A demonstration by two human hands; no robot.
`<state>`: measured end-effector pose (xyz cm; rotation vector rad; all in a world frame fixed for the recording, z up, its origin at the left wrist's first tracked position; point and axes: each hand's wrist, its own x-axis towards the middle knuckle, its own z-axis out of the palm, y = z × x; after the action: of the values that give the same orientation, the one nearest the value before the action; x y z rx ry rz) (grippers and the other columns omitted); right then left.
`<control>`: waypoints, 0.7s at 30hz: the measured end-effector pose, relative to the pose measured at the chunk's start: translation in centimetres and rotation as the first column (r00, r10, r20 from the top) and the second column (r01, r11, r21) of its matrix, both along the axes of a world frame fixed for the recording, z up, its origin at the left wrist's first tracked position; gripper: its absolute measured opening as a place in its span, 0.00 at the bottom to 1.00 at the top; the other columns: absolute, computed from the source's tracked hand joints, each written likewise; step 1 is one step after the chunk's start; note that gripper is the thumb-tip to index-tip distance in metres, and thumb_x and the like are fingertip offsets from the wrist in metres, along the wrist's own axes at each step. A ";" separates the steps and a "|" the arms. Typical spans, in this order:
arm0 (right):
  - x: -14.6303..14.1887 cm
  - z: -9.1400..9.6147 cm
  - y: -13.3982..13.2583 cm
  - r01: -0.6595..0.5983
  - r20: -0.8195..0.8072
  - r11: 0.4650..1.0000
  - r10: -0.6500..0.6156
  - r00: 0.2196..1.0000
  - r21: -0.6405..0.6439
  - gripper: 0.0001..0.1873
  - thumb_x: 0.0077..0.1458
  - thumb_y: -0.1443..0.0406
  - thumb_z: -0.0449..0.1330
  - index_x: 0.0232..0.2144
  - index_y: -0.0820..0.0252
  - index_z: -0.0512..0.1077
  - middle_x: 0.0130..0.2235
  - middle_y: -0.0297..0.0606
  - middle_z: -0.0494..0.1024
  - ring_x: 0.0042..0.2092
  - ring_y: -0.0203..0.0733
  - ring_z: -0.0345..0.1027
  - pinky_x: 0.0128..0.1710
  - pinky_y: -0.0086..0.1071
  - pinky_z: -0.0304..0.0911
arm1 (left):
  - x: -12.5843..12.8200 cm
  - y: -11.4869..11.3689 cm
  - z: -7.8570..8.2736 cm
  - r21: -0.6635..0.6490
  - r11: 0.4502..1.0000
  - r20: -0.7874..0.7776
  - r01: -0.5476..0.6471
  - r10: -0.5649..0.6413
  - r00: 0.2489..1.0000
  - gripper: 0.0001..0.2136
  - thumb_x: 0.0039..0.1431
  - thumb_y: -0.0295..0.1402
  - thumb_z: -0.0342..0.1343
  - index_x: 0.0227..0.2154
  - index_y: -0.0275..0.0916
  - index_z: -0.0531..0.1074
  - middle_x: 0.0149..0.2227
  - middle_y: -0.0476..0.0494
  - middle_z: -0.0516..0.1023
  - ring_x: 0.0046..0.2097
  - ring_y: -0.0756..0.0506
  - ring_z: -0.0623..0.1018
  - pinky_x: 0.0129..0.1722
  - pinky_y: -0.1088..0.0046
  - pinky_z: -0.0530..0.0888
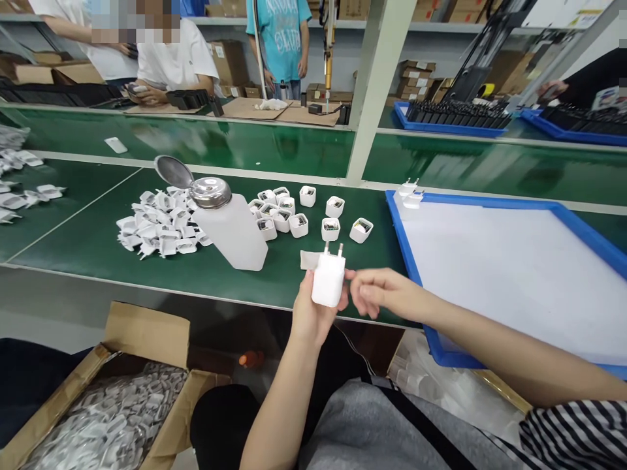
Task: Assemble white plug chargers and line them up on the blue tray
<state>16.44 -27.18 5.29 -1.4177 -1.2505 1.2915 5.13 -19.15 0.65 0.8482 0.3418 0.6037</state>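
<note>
My left hand [309, 314] grips a white two-pin charger plug [328, 279], pins pointing up, just over the near edge of the green bench. My right hand [381, 292] hovers right beside it with fingers loosely curled, fingertips almost touching the plug, and holds nothing that I can see. A small white cloth or pad [308, 260] lies on the bench behind the plug. Several open white charger shells [294, 219] stand in a cluster further back. A white dispenser bottle [234, 225] with a metal top stands left of them.
A pile of white plug caps [157, 230] lies left of the bottle. A blue tray [494, 203] with a white sheet sits at right, two finished plugs [409, 194] at its far corner. A cardboard box [110, 398] of parts stands below left. Other people work beyond the conveyor.
</note>
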 end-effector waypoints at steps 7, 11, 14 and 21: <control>0.6 1.6 -0.5 0.276 0.124 0.961 -0.274 0.954 -0.002 0.26 0.33 0.62 0.62 0.37 0.59 0.58 0.31 0.34 0.65 0.27 0.32 0.61 0.15 0.22 0.57 | 1.3 -0.6 0.4 0.613 0.786 -0.045 -0.082 0.138 0.989 0.12 0.51 0.36 0.48 0.38 0.41 0.67 0.44 0.45 0.64 0.47 0.47 0.65 0.44 0.71 0.64; 3.7 1.6 -1.4 0.418 0.267 0.908 -0.401 0.877 -0.009 0.26 0.26 0.64 0.64 0.31 0.60 0.59 0.24 0.30 0.65 0.23 0.32 0.60 0.16 0.25 0.57 | 2.2 -1.0 0.5 0.741 0.669 -0.117 -0.054 0.208 0.971 0.13 0.52 0.33 0.45 0.42 0.42 0.65 0.44 0.43 0.63 0.44 0.48 0.67 0.40 0.72 0.66; 7.9 1.4 -1.7 0.597 0.483 0.796 -0.563 0.670 0.100 0.23 0.26 0.63 0.64 0.29 0.59 0.60 0.26 0.30 0.64 0.22 0.32 0.59 0.18 0.28 0.58 | 1.6 -0.6 0.1 0.819 0.573 -0.147 -0.039 0.274 0.950 0.12 0.52 0.32 0.44 0.40 0.41 0.65 0.43 0.43 0.65 0.44 0.48 0.67 0.42 0.71 0.66; 13.6 -0.1 0.0 0.757 0.671 0.637 -0.625 0.399 0.143 0.20 0.35 0.68 0.58 0.35 0.61 0.59 0.29 0.32 0.63 0.20 0.30 0.61 0.26 0.31 0.61 | -0.9 0.8 -0.5 0.878 0.472 -0.255 0.076 0.328 0.910 0.09 0.52 0.31 0.44 0.35 0.39 0.67 0.35 0.45 0.71 0.39 0.49 0.70 0.40 0.71 0.67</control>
<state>30.06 -27.21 5.19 -2.3502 -0.7306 0.2620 4.22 -18.33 0.15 2.0118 0.4682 0.7561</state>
